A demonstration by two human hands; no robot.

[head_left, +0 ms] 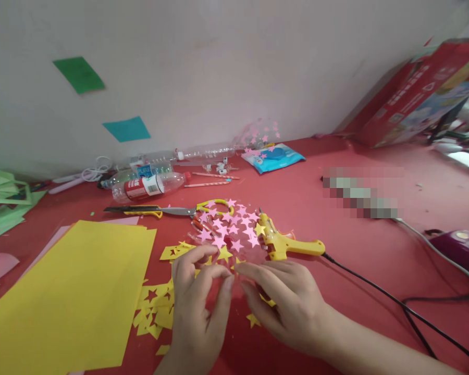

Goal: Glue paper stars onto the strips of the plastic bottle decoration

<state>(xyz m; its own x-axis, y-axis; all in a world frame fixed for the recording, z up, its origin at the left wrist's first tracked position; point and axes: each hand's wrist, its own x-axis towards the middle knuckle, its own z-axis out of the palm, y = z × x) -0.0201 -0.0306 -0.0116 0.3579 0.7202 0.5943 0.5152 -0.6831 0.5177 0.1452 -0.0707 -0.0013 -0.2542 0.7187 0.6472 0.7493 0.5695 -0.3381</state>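
Note:
My left hand (pixel 201 297) is curled above the red table, thumb and fingertips close together; whatever is between them is too small to make out. My right hand (pixel 285 297) faces it, thumb and index finger nearly meeting at the left hand's fingertips, their contents also unclear. Just beyond both hands lie many pink paper stars (pixel 236 245) on clear plastic, with a few yellow stars (pixel 224 254) nearer me. A yellow glue gun (pixel 293 245) lies to the right of them. Yellow star cut-outs and scraps (pixel 154 304) are beside my left hand.
Yellow paper sheets (pixel 74 297) lie at the left. Scissors (pixel 180 211), a cutter and plastic bottles (pixel 144 187) are farther back, near a blue packet (pixel 275 159). Black cable (pixel 375 284) runs to the right. A red box (pixel 418 99) stands at the back right.

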